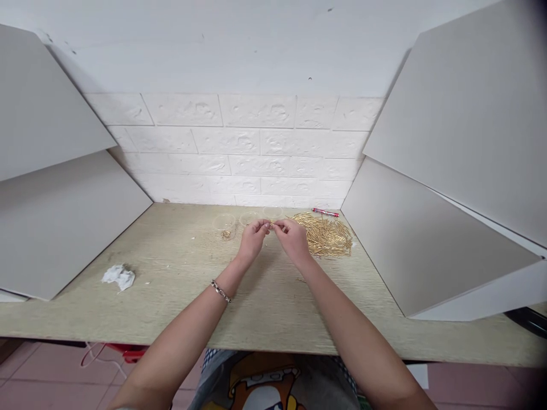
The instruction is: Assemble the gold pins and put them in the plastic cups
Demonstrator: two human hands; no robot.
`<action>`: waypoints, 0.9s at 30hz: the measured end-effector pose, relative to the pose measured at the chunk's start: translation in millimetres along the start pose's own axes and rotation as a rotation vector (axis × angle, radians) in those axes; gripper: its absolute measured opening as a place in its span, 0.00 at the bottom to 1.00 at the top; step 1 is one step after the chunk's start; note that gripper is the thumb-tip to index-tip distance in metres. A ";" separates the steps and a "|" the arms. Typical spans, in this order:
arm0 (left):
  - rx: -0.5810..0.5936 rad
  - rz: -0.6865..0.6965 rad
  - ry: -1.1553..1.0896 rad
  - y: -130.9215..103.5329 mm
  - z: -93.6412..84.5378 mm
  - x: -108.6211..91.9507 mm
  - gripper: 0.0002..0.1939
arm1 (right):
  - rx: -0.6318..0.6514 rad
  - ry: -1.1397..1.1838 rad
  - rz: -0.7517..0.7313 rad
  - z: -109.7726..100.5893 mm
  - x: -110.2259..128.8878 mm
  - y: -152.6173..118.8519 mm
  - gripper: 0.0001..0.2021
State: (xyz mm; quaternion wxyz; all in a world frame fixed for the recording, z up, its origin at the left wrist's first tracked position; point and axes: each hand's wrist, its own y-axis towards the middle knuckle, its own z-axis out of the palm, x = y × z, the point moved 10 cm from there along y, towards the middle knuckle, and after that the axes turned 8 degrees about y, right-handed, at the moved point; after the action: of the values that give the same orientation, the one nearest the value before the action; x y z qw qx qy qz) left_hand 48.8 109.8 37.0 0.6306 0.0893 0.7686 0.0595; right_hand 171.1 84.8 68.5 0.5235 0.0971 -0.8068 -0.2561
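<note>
Directions by clock, centred on the meeting fingertips, 12 toward the wall.

Containers: three clear, round, open-topped. Left cup (pixel 224 217), at 9 o'clock; a small cluster of gold pieces (pixel 226 234) shows at its base. Middle cup (pixel 249 214), at 10 o'clock, partly behind the left hand; contents cannot be told. Right cup (pixel 272 208), at 12 o'clock, lower part hidden by the fingers; contents likewise cannot be told.

Loose stock: one broad heap of slim gold rods (pixel 329 236), at 3 to 4 o'clock, lying directly on the tabletop (pixel 273 319), just beside the right hand.

Hands: two, bare, raised over the table and meeting at the fingertips. Left hand (pixel 252 236), thumb and forefinger pinched together; forearm comes in from 7 o'clock, with a chain bracelet (pixel 220 291) at the wrist. Right hand (pixel 293 234), thumb and forefinger likewise pinched; forearm from 5 o'clock. Between both pinches: a held gold piece (pixel 272 224), too small for its exact form or count to be told.

Sundries: red marker (pixel 325 212), at 2 to 3 o'clock, beyond the heap; crumpled white tissue (pixel 118 277), between 8 and 9 o'clock.

Bounds: brick-patterned wall (pixel 243 142) at 12; left panel (pixel 81 222) at 9; right panel (pixel 444 239) at 3, near the heap; table front edge at 6. Open wood surface lies between the forearms and toward 8 o'clock.
</note>
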 end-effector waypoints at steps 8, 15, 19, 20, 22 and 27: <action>0.003 -0.036 0.000 -1.3 0.1 5.7 0.09 | -0.009 -0.051 -0.014 -1.4 1.2 -1.1 0.06; 0.013 0.031 0.093 0.5 -1.4 -0.2 0.10 | 0.062 -0.204 -0.133 5.1 11.0 -3.7 0.08; 0.026 0.078 0.216 3.0 -4.9 -4.5 0.09 | 0.086 -0.229 -0.162 6.4 13.2 -4.1 0.08; 0.038 0.082 0.239 3.8 -5.1 -4.6 0.09 | 0.091 -0.223 -0.167 6.4 13.5 -3.9 0.08; 0.069 0.092 0.282 5.5 -4.8 -4.5 0.09 | 0.110 -0.207 -0.172 6.8 13.9 -3.1 0.07; 0.103 0.155 0.376 7.4 -5.0 -8.8 0.10 | 0.169 -0.164 -0.174 8.1 14.0 -0.9 0.07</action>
State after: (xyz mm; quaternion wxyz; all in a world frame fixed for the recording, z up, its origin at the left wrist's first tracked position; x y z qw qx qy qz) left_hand 46.0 115.2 47.9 0.4644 0.1678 0.8655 0.0841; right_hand 157.7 80.5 76.5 0.4217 0.1895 -0.8540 -0.2387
